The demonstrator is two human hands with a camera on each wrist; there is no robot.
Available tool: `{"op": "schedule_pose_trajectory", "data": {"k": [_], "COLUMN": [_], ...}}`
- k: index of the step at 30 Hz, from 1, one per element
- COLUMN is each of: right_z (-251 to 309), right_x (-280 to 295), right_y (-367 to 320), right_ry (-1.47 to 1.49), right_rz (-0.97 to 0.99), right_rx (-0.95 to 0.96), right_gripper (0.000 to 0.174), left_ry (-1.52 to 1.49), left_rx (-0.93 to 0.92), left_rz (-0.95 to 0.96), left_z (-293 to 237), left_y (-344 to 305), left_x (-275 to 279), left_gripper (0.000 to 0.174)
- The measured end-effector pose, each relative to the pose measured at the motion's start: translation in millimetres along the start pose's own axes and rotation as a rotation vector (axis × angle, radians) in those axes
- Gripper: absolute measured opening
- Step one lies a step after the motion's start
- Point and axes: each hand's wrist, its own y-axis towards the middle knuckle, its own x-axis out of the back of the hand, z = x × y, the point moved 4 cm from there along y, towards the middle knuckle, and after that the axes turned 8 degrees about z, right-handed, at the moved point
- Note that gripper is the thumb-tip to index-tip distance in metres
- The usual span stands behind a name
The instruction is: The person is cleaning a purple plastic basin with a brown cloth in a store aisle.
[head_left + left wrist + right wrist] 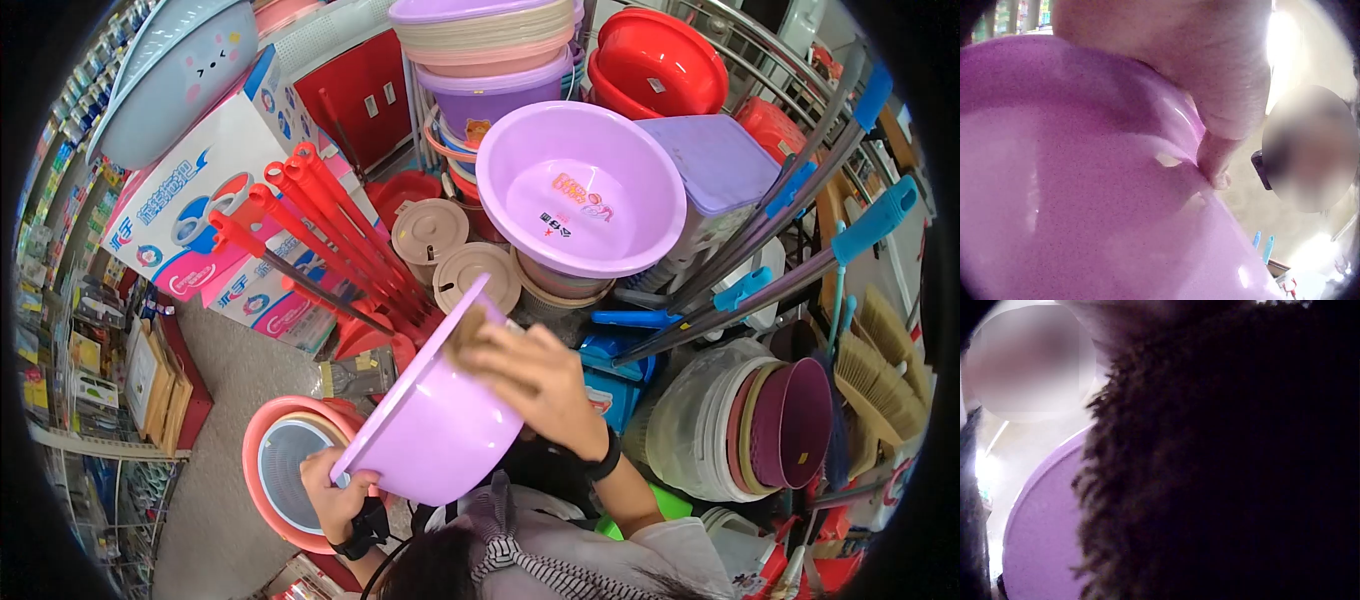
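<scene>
A light purple plastic basin point(440, 425) is held up on its side, its mouth turned to the left and its outer wall towards the head view. The left hand point(338, 495) grips the lower rim, thumb on the outer side; in the left wrist view this hand point(1210, 75) lies close over the basin wall point(1085, 187). At the upper rim, the right hand point(540, 380) holds a brown shaggy cloth point(470, 345) against the basin. That cloth point(1210, 462) fills most of the right wrist view, with basin point(1044, 531) beside it.
Another purple basin point(520, 215) tops a stack ahead. Red-handled dustpans point(330, 230) stand left of it, beside printed boxes point(165, 225). Nested pink basins point(262, 430) are on the floor at lower left. Buckets point(790, 420) and blue-handled brooms point(875, 220) crowd the right.
</scene>
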Motion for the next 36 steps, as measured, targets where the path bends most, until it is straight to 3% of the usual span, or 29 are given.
{"op": "schedule_pose_trajectory", "data": {"k": [2, 6, 8, 9, 10, 12, 15, 19, 20, 22, 25, 26, 28, 31, 34, 36], "right_z": [-33.7, -33.8, 1.4, 14.9, 22.1, 45.9, 67.8, 41.7, 27.2, -6.4, -4.4, 0.9, 33.3, 51.9, 21.3, -1.0], "right_x": [-5.9, 1.0, 7.6, 5.8, -1.3, -7.8, -13.9, -3.1, -0.6, 12.5, 9.7, 8.3, -0.2, -0.4, 5.3, 19.1], "right_y": [-0.3, -2.9, -3.9, -7.5, -14.1, -24.4, -31.4, -33.2, -29.7, -19.9, -27.3, -30.5, -36.2, -31.0, -28.8, -20.6], "right_ry": [0.086, 0.030, -0.191, -0.298, -0.548, -0.455, -0.439, -0.392, -0.396, -0.203, -0.177, -0.175, -0.240, -0.236, -0.228, -0.082], "right_rz": [-0.111, -0.165, -0.055, -0.055, -0.006, -0.032, 0.134, 0.004, -0.116, -0.180, -0.195, -0.195, -0.035, 0.037, -0.033, -0.158], "right_rx": [-0.142, -0.272, -0.221, -0.106, 0.272, 0.152, 0.327, 0.276, 0.222, -0.109, -0.149, -0.144, 0.205, 0.295, 0.207, -0.147], "right_gripper": [0.030, 0.032, 0.033, 0.034, 0.037, 0.042, 0.045, 0.044, 0.045, 0.043, 0.035, 0.035, 0.037, 0.041, 0.040, 0.030], "left_ry": [0.057, -0.016, 0.032, 0.079, 0.079, 0.136, 0.133, 0.068, 0.080, 0.091, 0.079, 0.068, 0.061, -0.091, -0.125, -0.154], "left_rx": [0.025, 0.000, 0.004, 0.008, 0.008, 0.032, 0.038, 0.044, 0.062, 0.084, 0.058, 0.054, 0.047, 0.142, 0.117, 0.082], "left_rz": [0.017, -0.004, -0.021, -0.034, -0.033, -0.016, 0.000, 0.042, 0.023, 0.004, -0.037, -0.070, -0.104, -0.195, -0.244, -0.266], "left_z": [-3.1, -15.9, -23.9, -28.9, -34.3, -44.1, -50.9, -52.0, -52.9, -52.3, -47.4, -45.3, -38.9, -17.6, -0.6, 17.3], "left_y": [5.1, 15.1, 19.4, 21.2, 22.9, 25.6, 29.7, 30.8, 30.9, 28.8, 28.4, 27.3, 24.5, 16.1, 6.7, 0.1], "left_x": [-0.3, -9.7, -13.7, -15.4, -18.7, -25.3, -31.7, -33.5, -33.0, -32.5, -29.0, -27.0, -26.1, -29.1, -34.0, -31.8], "left_gripper": [0.049, 0.042, 0.034, 0.026, 0.026, 0.009, 0.007, 0.006, 0.007, 0.008, 0.013, 0.017, 0.021, 0.034, 0.045, 0.055]}}
